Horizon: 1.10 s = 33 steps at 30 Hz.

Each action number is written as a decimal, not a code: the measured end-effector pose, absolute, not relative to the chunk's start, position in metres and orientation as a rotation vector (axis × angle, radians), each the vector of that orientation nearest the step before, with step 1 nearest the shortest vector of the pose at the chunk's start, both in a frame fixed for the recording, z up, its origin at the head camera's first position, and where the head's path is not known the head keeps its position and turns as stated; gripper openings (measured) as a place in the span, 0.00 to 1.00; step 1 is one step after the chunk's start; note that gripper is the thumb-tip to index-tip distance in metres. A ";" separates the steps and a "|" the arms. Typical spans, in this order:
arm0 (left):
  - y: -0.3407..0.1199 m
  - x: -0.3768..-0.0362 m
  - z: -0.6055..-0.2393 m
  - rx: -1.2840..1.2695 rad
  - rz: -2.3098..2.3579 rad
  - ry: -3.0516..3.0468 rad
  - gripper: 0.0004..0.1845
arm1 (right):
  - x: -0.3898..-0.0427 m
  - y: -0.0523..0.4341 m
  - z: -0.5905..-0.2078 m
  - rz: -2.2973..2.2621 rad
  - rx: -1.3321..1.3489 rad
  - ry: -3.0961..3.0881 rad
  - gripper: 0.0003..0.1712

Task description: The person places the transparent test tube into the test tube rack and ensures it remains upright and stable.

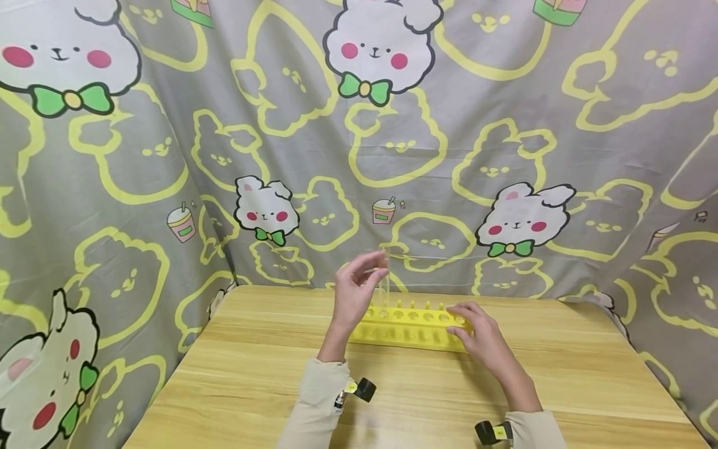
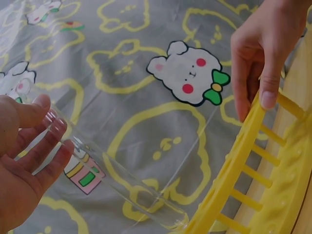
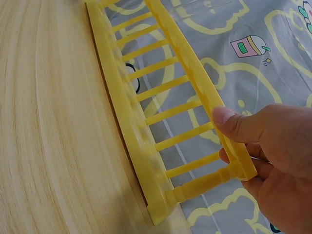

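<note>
A clear test tube (image 1: 386, 292) stands nearly upright over the left part of a yellow test tube rack (image 1: 404, 337). My left hand (image 1: 353, 293) pinches the tube near its top between thumb and fingers. In the left wrist view the lower end of the tube (image 2: 131, 180) meets the rack's top bar; whether it is inside a hole I cannot tell. Holding the rack's right end is my right hand (image 1: 482, 330), its thumb on the near side of the top bar and its fingers behind, as the right wrist view shows.
The rack stands on a wood-grain table (image 1: 258, 368), close to its back edge. Behind and at both sides hangs a grey curtain (image 1: 314, 156) with cartoon rabbits. Pegs (image 3: 180, 136) line the rack between its top bar and base.
</note>
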<state>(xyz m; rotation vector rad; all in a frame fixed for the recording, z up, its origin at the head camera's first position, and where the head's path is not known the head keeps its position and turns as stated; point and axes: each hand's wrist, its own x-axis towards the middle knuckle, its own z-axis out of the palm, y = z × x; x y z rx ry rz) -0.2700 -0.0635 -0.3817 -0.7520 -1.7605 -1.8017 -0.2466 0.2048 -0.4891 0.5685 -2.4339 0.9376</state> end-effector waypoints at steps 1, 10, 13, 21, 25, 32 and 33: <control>-0.063 -0.273 -0.384 -0.752 -1.794 -1.763 0.15 | -0.247 0.205 -0.489 0.939 0.568 -2.435 0.22; -0.062 -0.280 -0.392 -0.765 -1.804 -1.768 0.16 | -0.247 0.205 -0.489 0.934 0.562 -2.443 0.22; -0.061 -0.279 -0.391 -0.774 -1.808 -1.768 0.15 | -0.246 0.205 -0.488 0.935 0.560 -2.446 0.23; -0.057 -0.279 -0.392 -0.800 -1.810 -1.744 0.14 | -0.246 0.204 -0.488 0.942 0.554 -2.462 0.23; -0.055 -0.280 -0.391 -0.807 -1.805 -1.743 0.15 | -0.246 0.204 -0.489 0.940 0.556 -2.458 0.23; -0.053 -0.281 -0.392 -0.818 -1.814 -1.729 0.15 | -0.246 0.204 -0.489 0.933 0.559 -2.457 0.23; -0.053 -0.281 -0.391 -0.814 -1.814 -1.731 0.15 | -0.246 0.204 -0.489 0.933 0.558 -2.457 0.23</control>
